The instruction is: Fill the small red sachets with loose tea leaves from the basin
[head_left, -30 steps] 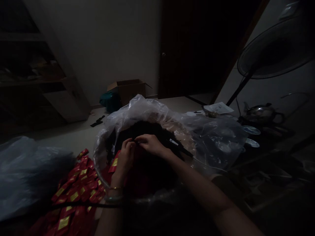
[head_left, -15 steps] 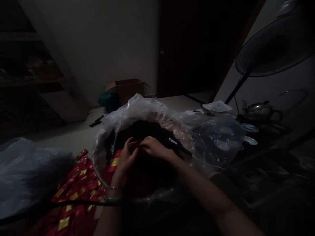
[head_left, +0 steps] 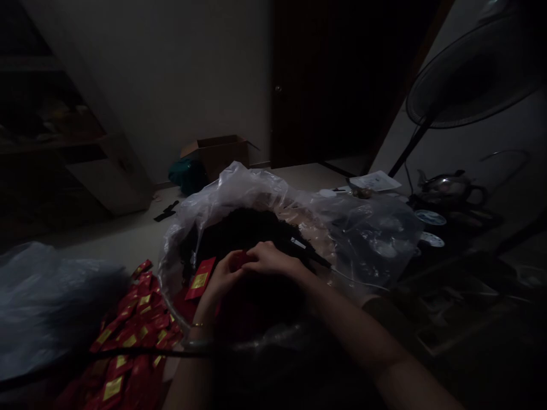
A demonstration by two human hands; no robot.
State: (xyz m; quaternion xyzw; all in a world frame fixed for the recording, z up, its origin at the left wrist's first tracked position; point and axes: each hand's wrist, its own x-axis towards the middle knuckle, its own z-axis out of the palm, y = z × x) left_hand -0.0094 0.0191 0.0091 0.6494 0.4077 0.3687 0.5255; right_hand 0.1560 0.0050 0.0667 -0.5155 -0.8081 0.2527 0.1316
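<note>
Both hands meet over a large basin (head_left: 164,267) lined with clear plastic, which holds a heap of dark, loose, crinkled stuff (head_left: 252,225) that looks like tea leaves. A small red packet (head_left: 241,259) is pinched between them, mostly covered by fingers. My left hand (head_left: 224,276) grips its left side, fingers bent. From the right, my right hand (head_left: 271,259) closes on its upper edge. Another red packet with a gold label (head_left: 200,279) lies just left of my left wrist. On the heap's right rests a long black object with a white tag (head_left: 314,256).
Many red packets (head_left: 128,341) are piled at the lower left beside a plastic bag (head_left: 47,307). A cardboard box (head_left: 222,151) stands behind the basin. At right are a clear plastic sheet (head_left: 376,228), a kettle (head_left: 444,188) and a standing fan (head_left: 474,80).
The fingers of both hands have drawn closer around the red packet, slightly lower. The view has shifted a little; the packet with the gold label shows more fully.
</note>
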